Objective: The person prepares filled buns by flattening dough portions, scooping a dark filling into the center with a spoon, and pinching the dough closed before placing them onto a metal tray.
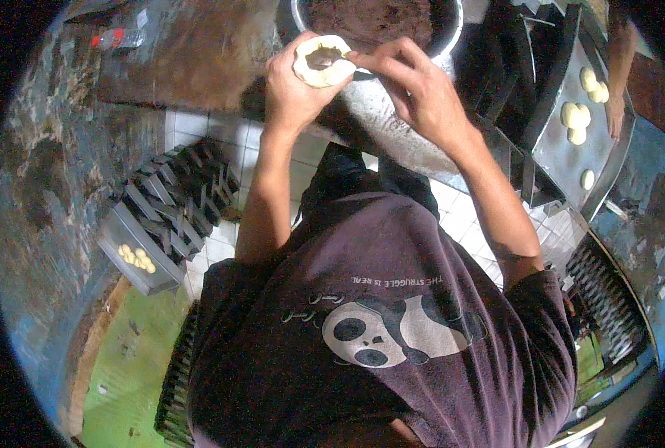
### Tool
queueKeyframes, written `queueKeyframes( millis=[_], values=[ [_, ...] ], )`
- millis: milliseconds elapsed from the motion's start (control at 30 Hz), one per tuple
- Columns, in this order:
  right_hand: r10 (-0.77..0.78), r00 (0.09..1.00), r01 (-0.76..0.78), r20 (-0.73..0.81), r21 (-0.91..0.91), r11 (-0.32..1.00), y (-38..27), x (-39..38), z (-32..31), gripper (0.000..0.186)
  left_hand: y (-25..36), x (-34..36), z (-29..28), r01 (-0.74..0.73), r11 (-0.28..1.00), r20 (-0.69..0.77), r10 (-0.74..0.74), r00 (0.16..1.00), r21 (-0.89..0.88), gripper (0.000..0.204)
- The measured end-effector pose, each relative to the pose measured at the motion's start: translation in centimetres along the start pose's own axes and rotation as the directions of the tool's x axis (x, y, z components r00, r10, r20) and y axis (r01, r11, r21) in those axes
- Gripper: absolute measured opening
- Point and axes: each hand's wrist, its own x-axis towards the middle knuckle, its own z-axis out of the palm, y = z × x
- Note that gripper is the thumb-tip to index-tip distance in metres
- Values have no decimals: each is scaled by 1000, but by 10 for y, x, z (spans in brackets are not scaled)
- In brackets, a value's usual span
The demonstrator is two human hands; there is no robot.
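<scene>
While looking straight down, got a big worn brown table (198, 75) running across the top, plus a dark T-shirt (273, 373) with a panda print, facing its near edge. Off to the left, below that edge, see a criss-cross stack of dark trays (176, 194), with a grey tray (150, 280) at the lower end. Over on the other side, check out a large metal tray (549, 153), kinda tilted in view, with another person's hand (614, 116) at its right edge. Back from the table's near edge, note a wide bowl (461, 22) of dark brown filling (370, 19). Now find the left hand (291, 93) wrapped around a pale dough round (326, 82), up above the table by the bowl's near-left rim. Also find the right hand (426, 82) with bent fingers, reaching the round's right rim; honestly can't tell if pinching it. Toward the table's far-left corner, spot a clear bottle (123, 37) with a red cap. Inside the round, see more brown stuff. Smallest of all: dough balls (571, 116), down the metal tray's middle and toward its right edge.
</scene>
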Motion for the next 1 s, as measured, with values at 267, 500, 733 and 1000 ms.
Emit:
queueKeyframes(
  millis=[267, 500, 733, 1000],
  values=[
    [478, 877, -465, -34, 180, 867, 64, -114, 64, 29, 5, -13, 15, 280, 950, 32, -279, 960, -135, 37],
    [489, 872, -490, 38, 108, 865, 72, -130, 32, 52, 22, -19, 35, 259, 955, 371, -191, 909, -142, 40],
    [180, 984, -174, -9, 208, 963, -4, -71, -69, 60, 76, -6, 60, 276, 952, 775, -73, 627, -134, 47],
    [559, 822, -429, 108, 763, 483, 4, -124, -102, 31, 132, -25, 78, 529, 696, 747, 16, 665, -485, 48]
  ],
)
